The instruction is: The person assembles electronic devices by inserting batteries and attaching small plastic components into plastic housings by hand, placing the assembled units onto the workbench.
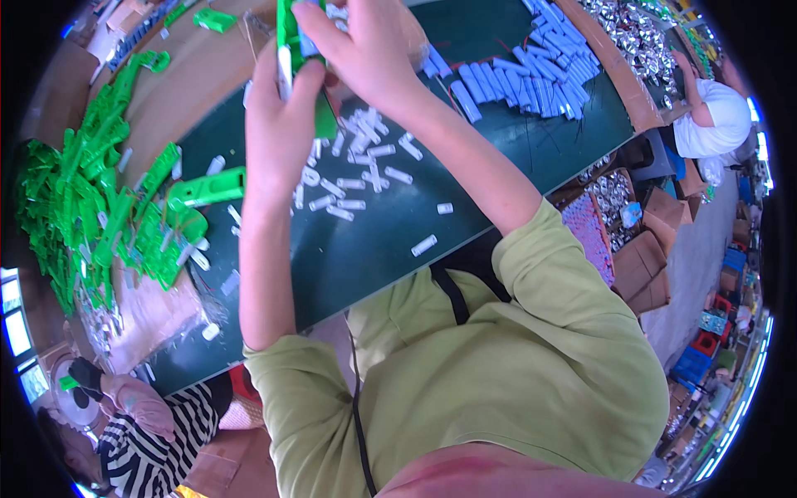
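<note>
At the top edge of the head view, my left hand point(282, 124) is closed round a long green plastic casing point(286, 33) held upright. My right hand point(369, 58) meets it from the right, with its thumb and fingers pressed on a blue cylindrical battery point(308, 43) at the casing's open side. The top of the casing is cut off by the picture edge. Below both hands, many small white rectangular plastic pieces point(357, 149) lie scattered on the dark green table point(374, 249). Another green casing point(207, 189) lies just left of my left wrist.
Green casings point(91, 183) are heaped at the left. Blue batteries point(531, 75) with thin wires lie at the right, beside a cardboard edge point(614, 66). Shiny silver parts point(635, 41) fill the space beyond. One co-worker in stripes point(158, 440) sits lower left, another in white point(714, 116) upper right.
</note>
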The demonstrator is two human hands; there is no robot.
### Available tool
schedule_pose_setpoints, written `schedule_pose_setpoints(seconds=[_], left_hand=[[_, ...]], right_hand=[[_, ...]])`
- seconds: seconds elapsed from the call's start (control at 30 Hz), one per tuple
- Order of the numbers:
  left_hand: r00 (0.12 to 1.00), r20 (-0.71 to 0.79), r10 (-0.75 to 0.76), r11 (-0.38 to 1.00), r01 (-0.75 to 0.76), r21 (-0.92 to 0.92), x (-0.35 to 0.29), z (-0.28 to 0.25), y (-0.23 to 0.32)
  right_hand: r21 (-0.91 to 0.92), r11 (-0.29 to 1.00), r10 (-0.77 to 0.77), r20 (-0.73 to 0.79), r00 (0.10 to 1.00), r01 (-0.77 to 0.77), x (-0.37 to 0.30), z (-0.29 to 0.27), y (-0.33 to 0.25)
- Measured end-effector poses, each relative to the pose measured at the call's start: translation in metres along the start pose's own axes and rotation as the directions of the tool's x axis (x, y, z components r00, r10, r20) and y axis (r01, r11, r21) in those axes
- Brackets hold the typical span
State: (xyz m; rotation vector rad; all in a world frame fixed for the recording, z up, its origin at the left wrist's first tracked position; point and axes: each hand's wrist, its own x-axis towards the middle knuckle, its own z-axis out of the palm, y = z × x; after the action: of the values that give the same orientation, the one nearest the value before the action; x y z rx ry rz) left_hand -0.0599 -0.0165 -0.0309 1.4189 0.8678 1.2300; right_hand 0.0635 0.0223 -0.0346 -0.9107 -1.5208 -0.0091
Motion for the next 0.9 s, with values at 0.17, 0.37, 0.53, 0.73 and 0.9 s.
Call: schedule_pose_setpoints(seconds=[0.17,0.37,0.53,0.73,0.9], left_hand=[[0.998,-0.023,-0.058,0.997,0.059,0.055,0.001,-0.009,-0.006],[0.992,-0.11,0.068,0.997,-0.073,-0.039,0.007,-0.004,-0.006],[0.961,-0.278,-0.002,0.993,-0.031,-0.116,0.009,-0.02,0.013],[0.939,-0.332,-0.086,0.995,0.067,-0.068,0.018,-0.075,0.027],[0.956,-0.292,0.026,0.998,-0.044,-0.054,0.0,-0.057,0.041]], right_hand=[[0.264,0.945,0.173,0.097,0.98,-0.193,-0.009,0.022,0.006],[0.364,0.843,0.33,0.234,0.915,-0.397,-0.009,0.038,0.016],[0.218,0.915,0.273,0.287,0.918,-0.34,-0.006,-0.027,-0.01],[-0.18,0.979,0.094,0.809,0.58,0.093,-0.093,-0.033,0.007],[-0.202,0.941,0.023,0.838,0.545,0.271,-0.105,-0.009,0.019]])
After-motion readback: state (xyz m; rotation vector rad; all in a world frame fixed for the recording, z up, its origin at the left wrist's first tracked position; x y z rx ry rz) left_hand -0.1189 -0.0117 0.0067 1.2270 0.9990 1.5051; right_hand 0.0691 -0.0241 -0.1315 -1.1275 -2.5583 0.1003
